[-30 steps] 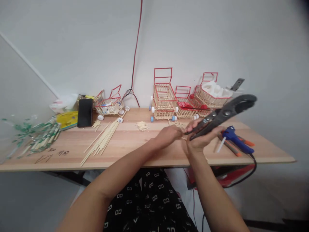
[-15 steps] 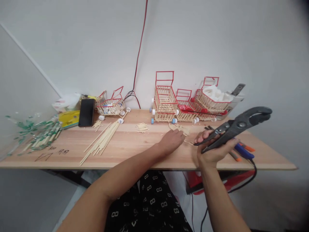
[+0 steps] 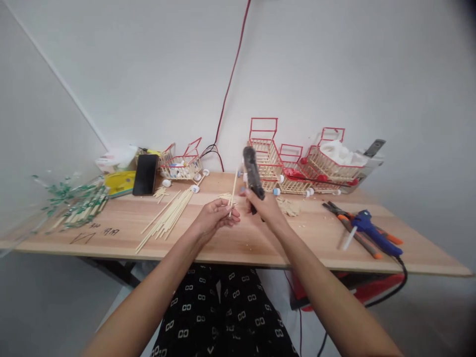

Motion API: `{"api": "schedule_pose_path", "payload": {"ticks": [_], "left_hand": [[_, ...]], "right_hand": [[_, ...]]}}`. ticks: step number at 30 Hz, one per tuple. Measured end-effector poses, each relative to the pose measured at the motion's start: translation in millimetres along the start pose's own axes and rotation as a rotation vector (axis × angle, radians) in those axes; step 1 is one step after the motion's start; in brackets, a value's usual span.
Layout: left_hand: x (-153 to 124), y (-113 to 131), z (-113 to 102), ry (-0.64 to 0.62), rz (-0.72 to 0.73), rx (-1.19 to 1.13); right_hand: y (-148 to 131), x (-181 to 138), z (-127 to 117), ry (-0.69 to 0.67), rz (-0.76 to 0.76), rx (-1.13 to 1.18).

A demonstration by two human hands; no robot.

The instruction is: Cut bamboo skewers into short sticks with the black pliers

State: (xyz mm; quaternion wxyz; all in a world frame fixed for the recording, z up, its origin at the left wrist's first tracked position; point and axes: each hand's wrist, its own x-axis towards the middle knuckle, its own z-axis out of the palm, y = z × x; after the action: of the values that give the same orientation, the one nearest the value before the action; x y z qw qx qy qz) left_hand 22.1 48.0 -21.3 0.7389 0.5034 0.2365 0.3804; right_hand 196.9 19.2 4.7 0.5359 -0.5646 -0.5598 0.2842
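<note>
Between the fingers of my left hand (image 3: 217, 216) is a thin wooden stick (image 3: 234, 187), tilted nearly upright above the table. My right hand (image 3: 266, 206) is wrapped round black pliers (image 3: 253, 171), whose head points up and away, just right of the stick. I cannot tell whether the pliers' jaws touch anything. Partly behind the left fingers lies a small pile of short sticks (image 3: 224, 196). Beyond the right hand is a heap of short pale pieces (image 3: 288, 207). Long sticks (image 3: 167, 218) are spread on the table to the left.
Small stick-built carts with red trim (image 3: 263, 144) stand along the wall, another cart (image 3: 182, 166) further left. A phone (image 3: 145, 174) leans beside a yellow packet (image 3: 119, 183). On the right lie a blue glue gun (image 3: 375, 233) and orange-handled pliers (image 3: 357, 233). Bagged sticks (image 3: 84, 203) are far left.
My left hand has left the heap of pale pieces and moved left, now with a stick in it. The pliers in my right hand have swung left, close to the stick.
</note>
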Motion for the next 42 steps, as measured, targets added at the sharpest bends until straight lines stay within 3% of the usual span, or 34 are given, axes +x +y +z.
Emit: {"api": "schedule_pose_path", "payload": {"ticks": [3,7,12,19,32,37,42], "left_hand": [[-3.8,0.7,-7.1,0.035,0.021,0.013],[-4.8,-0.7,-12.8,0.038,-0.012,0.032],[-6.3,-2.4,-15.0,-0.031,-0.148,-0.037],[-7.5,-2.2,-12.6,-0.064,-0.184,-0.067],[-7.4,-6.7,-14.4,-0.064,-0.122,-0.006],[-7.8,-8.6,-14.1,0.0,-0.025,0.061],[-7.7,-9.1,-12.6,0.044,0.025,0.145]], "right_hand": [[6.6,12.9,28.6,-0.054,-0.036,-0.096],[14.1,17.4,45.4,-0.063,-0.121,-0.105],[21.2,16.3,44.2,-0.088,-0.039,0.017],[17.0,14.4,39.5,-0.067,-0.039,0.032],[26.5,11.3,45.6,-0.094,-0.065,0.05],[27.6,9.5,45.8,-0.2,-0.065,0.099],[27.1,5.2,47.1,-0.167,-0.093,0.041]]}}
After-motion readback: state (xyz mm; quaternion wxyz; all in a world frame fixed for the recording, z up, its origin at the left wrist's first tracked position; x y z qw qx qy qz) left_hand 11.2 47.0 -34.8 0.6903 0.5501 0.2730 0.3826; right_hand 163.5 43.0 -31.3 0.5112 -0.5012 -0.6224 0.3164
